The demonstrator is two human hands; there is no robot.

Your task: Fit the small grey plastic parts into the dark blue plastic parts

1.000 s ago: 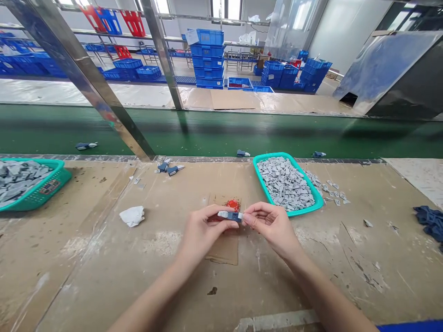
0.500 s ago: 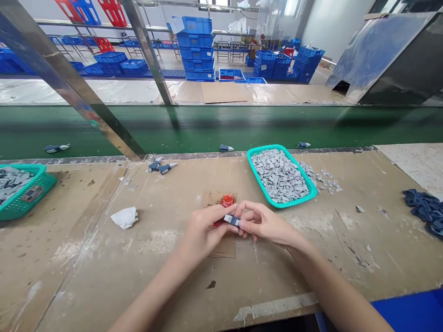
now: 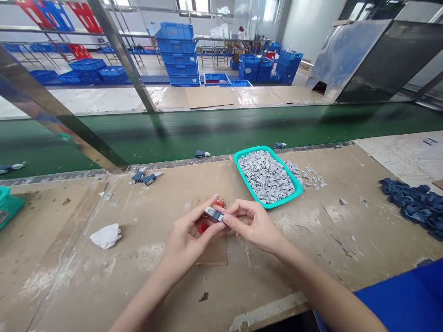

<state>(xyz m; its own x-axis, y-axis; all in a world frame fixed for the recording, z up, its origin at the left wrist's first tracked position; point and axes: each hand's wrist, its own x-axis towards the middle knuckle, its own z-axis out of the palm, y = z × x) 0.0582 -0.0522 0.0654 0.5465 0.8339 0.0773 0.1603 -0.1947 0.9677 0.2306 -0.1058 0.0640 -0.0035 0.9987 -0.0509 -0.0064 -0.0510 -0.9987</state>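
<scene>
A small dark blue plastic part with light grey ends [image 3: 215, 214] is held between both hands above the table. My left hand [image 3: 187, 237] grips its left end and lower side with thumb and fingers. My right hand [image 3: 258, 227] pinches the grey right end between thumb and fingertips. Just behind and under the fingers, a red object [image 3: 219, 202], partly hidden, stands on a piece of cardboard [image 3: 216, 256]. A turquoise tray [image 3: 298, 188] full of small grey pieces [image 3: 266, 177] lies beyond my right hand.
Loose grey pieces [image 3: 313, 179] lie right of the tray. Dark blue parts [image 3: 411, 203] are heaped at far right. Assembled-looking parts [image 3: 147, 177] and crumpled white paper [image 3: 105, 236] lie left. Behind runs a green belt [image 3: 214, 131] carrying several parts, with a slanted metal post [image 3: 114, 163] beside it.
The view has turned to the right, so most things appear further left. The parts on the belt have shifted slightly left relative to the tray. Both hands keep hold of the plastic part.
</scene>
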